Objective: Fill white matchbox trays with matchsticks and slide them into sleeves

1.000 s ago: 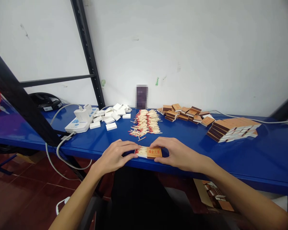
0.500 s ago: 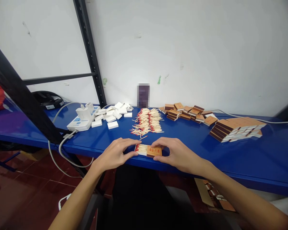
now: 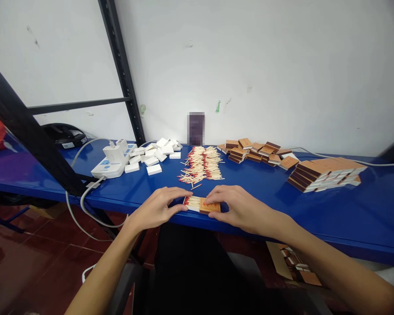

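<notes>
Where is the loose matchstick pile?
In the head view, the matchstick pile lies beyond the half-open matchbox, between white trays left and brown matchboxes right.

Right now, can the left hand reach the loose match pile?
Probably yes. The match pile lies just beyond the left hand, nothing on the table between them. That hand grips the half-open matchbox with the right hand, so it must let go first.

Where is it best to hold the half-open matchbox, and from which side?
Probably grip the orange sleeve by its long edges, from above and the right. It lies flat at the table edge; its tray sticks out left with matches exposed, so pinching there may spill them.
</notes>
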{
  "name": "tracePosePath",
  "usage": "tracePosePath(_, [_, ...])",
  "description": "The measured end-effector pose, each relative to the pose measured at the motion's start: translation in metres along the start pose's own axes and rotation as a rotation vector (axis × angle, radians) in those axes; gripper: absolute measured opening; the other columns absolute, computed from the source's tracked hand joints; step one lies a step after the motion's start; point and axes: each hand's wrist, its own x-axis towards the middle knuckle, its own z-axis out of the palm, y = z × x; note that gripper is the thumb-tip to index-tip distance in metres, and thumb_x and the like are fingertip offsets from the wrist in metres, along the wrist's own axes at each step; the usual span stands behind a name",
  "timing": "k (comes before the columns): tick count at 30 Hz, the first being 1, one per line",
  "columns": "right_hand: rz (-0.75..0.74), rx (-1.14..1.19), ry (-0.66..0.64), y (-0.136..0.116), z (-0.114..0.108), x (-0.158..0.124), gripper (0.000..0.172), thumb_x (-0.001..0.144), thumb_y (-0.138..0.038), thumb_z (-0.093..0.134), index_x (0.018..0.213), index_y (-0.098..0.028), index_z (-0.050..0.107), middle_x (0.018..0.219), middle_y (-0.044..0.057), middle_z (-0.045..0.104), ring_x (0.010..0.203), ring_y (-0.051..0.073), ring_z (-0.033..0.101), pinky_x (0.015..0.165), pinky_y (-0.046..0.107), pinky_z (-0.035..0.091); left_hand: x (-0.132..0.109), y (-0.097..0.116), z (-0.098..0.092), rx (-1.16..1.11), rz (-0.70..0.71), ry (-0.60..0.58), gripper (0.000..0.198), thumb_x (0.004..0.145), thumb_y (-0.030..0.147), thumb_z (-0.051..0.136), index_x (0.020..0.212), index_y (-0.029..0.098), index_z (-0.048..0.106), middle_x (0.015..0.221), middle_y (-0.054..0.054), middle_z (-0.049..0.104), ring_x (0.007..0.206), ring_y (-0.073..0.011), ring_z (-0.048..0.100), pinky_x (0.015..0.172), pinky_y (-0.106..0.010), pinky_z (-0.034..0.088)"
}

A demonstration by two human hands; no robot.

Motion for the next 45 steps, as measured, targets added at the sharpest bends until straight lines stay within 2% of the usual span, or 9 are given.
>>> tracePosePath(5, [-0.026,0.065,0.003,0.004,-0.003,-0.001,0.021,0.09,-0.032,0.062,0.108,-0.026,0.073,0.106,0.005,0.07,0.088,0.018,0.065,0.08,0.031,0.051,0.0,0.002,0.001,-0.005,0.023,0.001,0.033,0.094,0.035,0.058,0.126,0.025,0.063,0.121,-0.006,0.068,0.094,-0.0198,0.064,0.086,-0.031,0.051])
tracePosePath(14, [0.028,0.065,0.065,0.007,0.0,-0.006,0.022,0.086,-0.033,0.066,0.106,-0.027,0.073,0.108,0.004,0.071,0.091,0.02,0.067,0.082,0.033,0.052,0.001,0.004,0.0,-0.053,0.069,-0.018,0.032,0.095,0.032,0.058,0.127,0.028,0.063,0.119,-0.004,0.066,0.103,-0.0195,0.063,0.086,-0.029,0.05])
tracePosePath(21, [0.053,0.117,0.078,0.006,0.001,-0.006,0.023,0.085,-0.034,0.068,0.106,-0.024,0.073,0.109,0.004,0.072,0.097,0.021,0.067,0.088,0.035,0.053,0.001,0.002,0.0,-0.038,0.102,-0.059,0.026,0.096,0.033,0.057,0.118,0.025,0.069,0.118,-0.005,0.064,0.102,-0.0193,0.062,0.091,-0.03,0.046])
tracePosePath(27, [0.075,0.141,0.077,0.007,0.001,-0.007,0.023,0.085,-0.035,0.068,0.105,-0.025,0.073,0.108,0.003,0.073,0.097,0.021,0.067,0.087,0.033,0.053,-0.002,0.01,-0.003,0.177,0.148,-0.116,0.035,0.101,0.028,0.045,0.133,0.035,0.058,0.12,-0.005,0.057,0.096,-0.0183,0.059,0.085,-0.032,0.045])
tracePosePath(34, [0.058,0.146,0.099,0.007,-0.001,-0.009,0.02,0.088,-0.036,0.065,0.102,-0.025,0.073,0.106,0.002,0.074,0.095,0.02,0.068,0.084,0.031,0.053,-0.004,0.019,-0.001,0.356,0.168,-0.14,0.041,0.103,0.024,0.036,0.137,0.04,0.053,0.114,-0.006,0.054,0.085,-0.0172,0.058,0.076,-0.031,0.044])
tracePosePath(38, [0.033,0.152,0.121,0.006,0.006,-0.006,0.02,0.087,-0.033,0.067,0.104,-0.025,0.073,0.106,0.002,0.074,0.097,0.02,0.068,0.085,0.031,0.053,-0.003,0.015,0.004,0.213,0.143,-0.073,0.039,0.102,0.031,0.043,0.14,0.035,0.05,0.116,-0.006,0.059,0.096,-0.0188,0.059,0.084,-0.032,0.045])
tracePosePath(40, [0.005,0.149,0.127,0.004,0.01,-0.003,0.021,0.086,-0.031,0.068,0.105,-0.024,0.072,0.107,0.003,0.074,0.098,0.02,0.068,0.087,0.031,0.052,-0.003,0.013,0.006,0.113,0.089,-0.025,0.045,0.099,0.036,0.05,0.143,0.032,0.046,0.117,-0.006,0.063,0.096,-0.019,0.059,0.086,-0.031,0.046])
tracePosePath(42, [-0.036,0.144,0.118,0.0,0.014,0.001,0.022,0.087,-0.029,0.067,0.108,-0.024,0.071,0.109,0.004,0.073,0.1,0.02,0.067,0.089,0.032,0.052,-0.003,0.011,0.008,0.016,0.028,0.005,0.054,0.094,0.04,0.059,0.145,0.03,0.044,0.116,-0.005,0.067,0.082,-0.0157,0.058,0.078,-0.028,0.047])
tracePosePath(45, [-0.105,0.137,0.09,-0.004,0.018,0.005,0.022,0.091,-0.029,0.063,0.112,-0.026,0.069,0.113,0.004,0.071,0.103,0.019,0.065,0.091,0.033,0.051,-0.002,0.009,0.01,-0.108,-0.041,0.03,0.063,0.087,0.039,0.07,0.144,0.03,0.046,0.105,-0.001,0.073,0.058,-0.01,0.043,0.061,-0.022,0.043])
